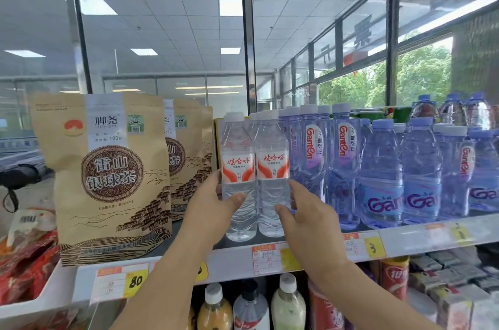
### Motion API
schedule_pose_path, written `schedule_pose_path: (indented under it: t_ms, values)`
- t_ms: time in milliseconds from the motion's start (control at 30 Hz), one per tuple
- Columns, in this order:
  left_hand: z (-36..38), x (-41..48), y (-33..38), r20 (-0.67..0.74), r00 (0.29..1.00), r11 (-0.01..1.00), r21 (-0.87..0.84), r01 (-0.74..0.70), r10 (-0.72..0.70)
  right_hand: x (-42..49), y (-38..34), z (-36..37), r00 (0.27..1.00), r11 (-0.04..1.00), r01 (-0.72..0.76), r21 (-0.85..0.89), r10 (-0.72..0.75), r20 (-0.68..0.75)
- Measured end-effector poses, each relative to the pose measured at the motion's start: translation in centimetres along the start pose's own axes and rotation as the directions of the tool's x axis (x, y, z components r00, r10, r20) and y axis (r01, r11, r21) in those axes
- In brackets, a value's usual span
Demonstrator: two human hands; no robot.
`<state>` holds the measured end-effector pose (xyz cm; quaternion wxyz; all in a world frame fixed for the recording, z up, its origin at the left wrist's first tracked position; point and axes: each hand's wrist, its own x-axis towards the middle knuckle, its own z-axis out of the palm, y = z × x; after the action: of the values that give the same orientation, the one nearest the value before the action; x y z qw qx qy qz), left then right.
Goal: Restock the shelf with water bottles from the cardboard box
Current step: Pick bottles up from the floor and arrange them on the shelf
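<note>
Shop shelf (229,259) before a glazed wall. Two clear water bottles stand upright on it near the front edge, touching side by side. Left hand (213,208) grips the left bottle (239,167), thumb across its front; right hand (310,219) pinches the right bottle (271,167) low down. Blue bottles (343,162) stand just right of them, tea pouches (113,167) to the left

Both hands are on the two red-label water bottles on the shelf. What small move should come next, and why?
Probably let go and draw both hands back. The left hand grips the left bottle, the right hand the right bottle; both stand upright on the shelf, labels forward, beside the purple bottles.
</note>
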<state>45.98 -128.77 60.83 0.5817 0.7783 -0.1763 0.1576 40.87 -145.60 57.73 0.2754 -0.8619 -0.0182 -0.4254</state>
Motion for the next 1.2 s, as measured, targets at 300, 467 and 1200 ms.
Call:
schedule_pose_path:
  t_ms: [300,467,1200]
  values:
    - [0.5,-0.6,0.2,-0.027,1.000,1.000,0.013,-0.011,0.012,0.0,0.0,-0.1,1.000,1.000,-0.004,0.011,0.003,0.025]
    - [0.5,-0.8,0.3,-0.019,0.999,0.999,0.040,-0.029,0.030,0.2,0.2,0.0,0.999,1.000,0.008,-0.004,-0.008,0.034]
    - [-1.6,-6.1,4.6,-0.045,0.989,0.981,0.136,-0.136,0.143,-1.9,1.3,-8.4,0.994,0.987,0.014,-0.159,-0.032,-0.107]
